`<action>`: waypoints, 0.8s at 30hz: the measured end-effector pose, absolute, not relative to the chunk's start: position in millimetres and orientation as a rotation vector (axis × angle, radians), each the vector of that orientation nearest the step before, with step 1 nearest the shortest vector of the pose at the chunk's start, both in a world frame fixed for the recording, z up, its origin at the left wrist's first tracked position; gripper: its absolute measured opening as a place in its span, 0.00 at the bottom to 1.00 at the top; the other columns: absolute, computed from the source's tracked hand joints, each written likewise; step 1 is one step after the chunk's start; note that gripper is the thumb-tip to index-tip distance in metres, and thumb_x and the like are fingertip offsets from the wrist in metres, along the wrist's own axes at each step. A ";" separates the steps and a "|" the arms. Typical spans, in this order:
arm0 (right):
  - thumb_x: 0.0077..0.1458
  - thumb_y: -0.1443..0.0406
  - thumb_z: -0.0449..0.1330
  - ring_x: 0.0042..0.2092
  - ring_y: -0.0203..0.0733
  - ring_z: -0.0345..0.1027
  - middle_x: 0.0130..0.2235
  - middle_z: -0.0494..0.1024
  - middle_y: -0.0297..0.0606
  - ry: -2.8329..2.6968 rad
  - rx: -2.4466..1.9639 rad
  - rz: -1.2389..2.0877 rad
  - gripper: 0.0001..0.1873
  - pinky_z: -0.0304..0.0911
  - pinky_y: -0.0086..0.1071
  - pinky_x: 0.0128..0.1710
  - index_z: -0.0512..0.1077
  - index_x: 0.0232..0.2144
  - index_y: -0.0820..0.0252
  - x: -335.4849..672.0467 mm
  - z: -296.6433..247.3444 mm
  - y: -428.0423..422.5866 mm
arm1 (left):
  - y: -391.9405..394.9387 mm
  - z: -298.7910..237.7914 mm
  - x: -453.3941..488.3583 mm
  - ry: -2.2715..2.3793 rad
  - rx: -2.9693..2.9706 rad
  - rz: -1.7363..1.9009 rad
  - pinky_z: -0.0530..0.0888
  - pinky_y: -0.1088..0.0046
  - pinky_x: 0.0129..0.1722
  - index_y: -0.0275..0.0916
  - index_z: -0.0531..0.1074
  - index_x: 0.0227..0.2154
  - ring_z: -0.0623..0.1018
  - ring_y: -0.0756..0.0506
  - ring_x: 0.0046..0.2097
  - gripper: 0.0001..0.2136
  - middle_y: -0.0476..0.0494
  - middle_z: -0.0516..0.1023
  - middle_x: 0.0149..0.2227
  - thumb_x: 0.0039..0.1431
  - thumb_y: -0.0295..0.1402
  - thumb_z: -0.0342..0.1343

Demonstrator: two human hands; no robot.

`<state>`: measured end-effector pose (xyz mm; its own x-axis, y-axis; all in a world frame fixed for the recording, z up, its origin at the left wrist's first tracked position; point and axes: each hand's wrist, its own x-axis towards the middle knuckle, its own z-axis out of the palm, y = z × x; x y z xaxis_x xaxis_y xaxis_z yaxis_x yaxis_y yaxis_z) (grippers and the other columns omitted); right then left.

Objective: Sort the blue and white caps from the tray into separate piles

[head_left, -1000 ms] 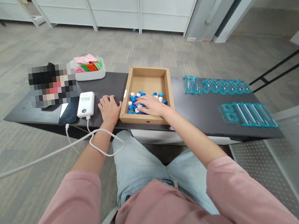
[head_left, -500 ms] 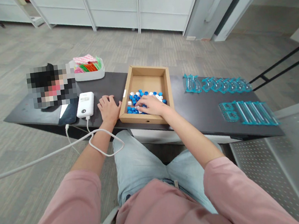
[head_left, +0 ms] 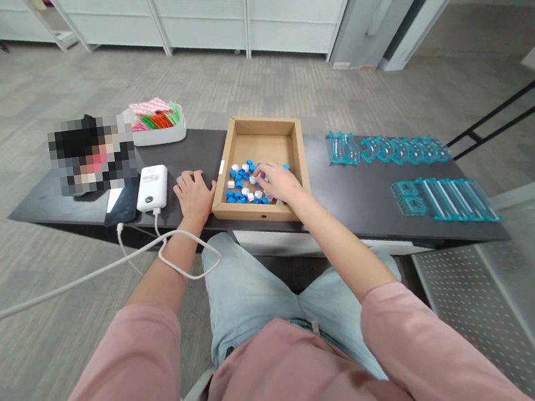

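Note:
My left hand point(head_left: 195, 195) lies on the dark tabletop with its fingers spread, close against the left wall of a shallow cardboard box point(head_left: 261, 210). Inside the box, my right hand point(head_left: 279, 181) is bent down with its fingertips drawn together. A small white piece point(head_left: 253, 180) is right at those fingertips; whether it is gripped is too small to tell. Around the hand lie several blue pieces point(head_left: 234, 196) and white pieces point(head_left: 235, 168), block-like with some six-sided. My right palm and fingers hide part of the pile.
Left of the box are a white power bank point(head_left: 153, 187) with a cable, a dark phone point(head_left: 123, 205), and a white basket point(head_left: 160, 135) of colourful packets. Rows of clear teal-edged packages point(head_left: 405, 150) and long ones point(head_left: 457, 198) lie on the right of the table point(head_left: 346, 207).
My right hand has lifted slightly and shifted right, its fingers going from spread over the pieces to drawn together. More white pieces show near the box's front. My left hand stays put.

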<state>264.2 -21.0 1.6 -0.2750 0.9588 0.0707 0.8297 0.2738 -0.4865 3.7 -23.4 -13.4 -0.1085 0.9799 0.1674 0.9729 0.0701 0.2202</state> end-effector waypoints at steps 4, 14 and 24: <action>0.78 0.68 0.60 0.55 0.54 0.84 0.52 0.91 0.43 -2.204 -1.463 0.626 0.11 0.74 0.45 0.60 0.84 0.50 0.54 264.7 -1.6 -17.7 | -22.5 -14.7 3.3 2.289 2.077 0.430 0.70 0.41 0.72 0.33 0.75 0.71 0.71 0.20 0.73 0.28 0.16 0.74 0.72 0.76 0.41 0.51; 0.82 0.58 0.58 0.40 0.49 0.84 0.42 0.90 0.38 -2.193 -1.439 0.735 0.14 0.74 0.39 0.46 0.84 0.49 0.51 288.8 14.0 -29.6 | -22.3 -15.1 2.7 2.285 2.070 0.421 0.70 0.41 0.72 0.35 0.75 0.71 0.71 0.20 0.74 0.27 0.16 0.74 0.73 0.77 0.41 0.52; 0.77 0.63 0.58 0.52 0.53 0.84 0.51 0.91 0.44 -2.147 -1.322 0.613 0.12 0.74 0.44 0.57 0.83 0.47 0.54 294.8 4.9 -33.4 | -21.4 -15.3 2.3 2.277 2.069 0.433 0.70 0.40 0.72 0.34 0.76 0.71 0.71 0.19 0.73 0.27 0.16 0.73 0.74 0.76 0.42 0.52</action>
